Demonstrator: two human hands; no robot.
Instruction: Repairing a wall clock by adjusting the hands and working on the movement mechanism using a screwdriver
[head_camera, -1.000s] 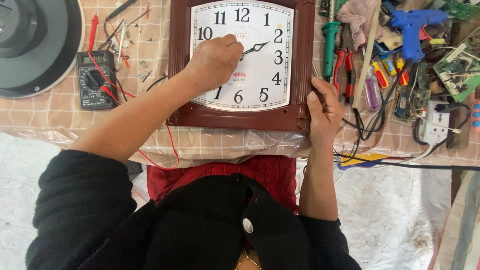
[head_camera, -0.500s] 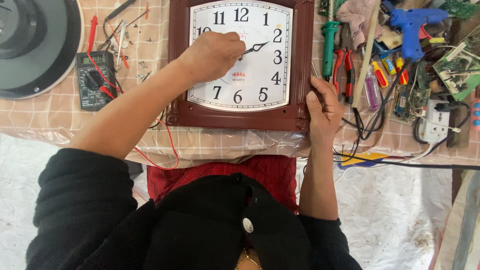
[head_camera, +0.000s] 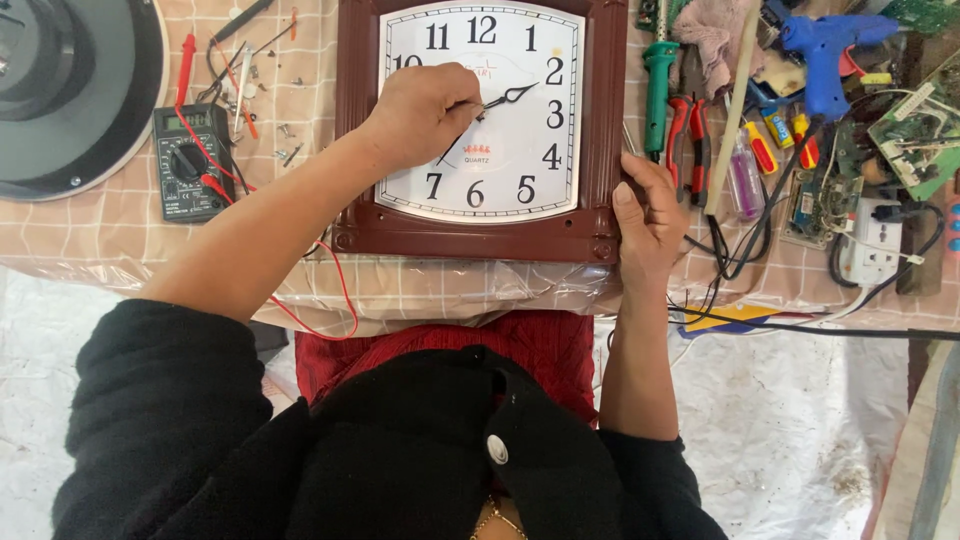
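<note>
A wall clock (head_camera: 480, 235) with a dark red-brown frame and a white dial lies flat on the checked table cover. My left hand (head_camera: 425, 110) rests on the dial, fingers pinched at the centre where the black hand (head_camera: 512, 97) starts; that hand points toward the upper right. My right hand (head_camera: 648, 215) grips the clock frame's lower right edge, thumb on the front of the frame. My forearms reach up from the bottom; black sleeves cover the upper arms.
A black multimeter (head_camera: 187, 160) with red leads lies left of the clock, small screws beside it. A round dark disc (head_camera: 70, 90) fills the top left. Right of the clock: green screwdriver (head_camera: 658, 80), red pliers (head_camera: 685, 125), blue glue gun (head_camera: 825, 50), circuit boards, a white socket block (head_camera: 872, 245).
My left hand has shifted slightly on the dial, staying pinched at the black hand. My right hand keeps its hold on the frame edge.
</note>
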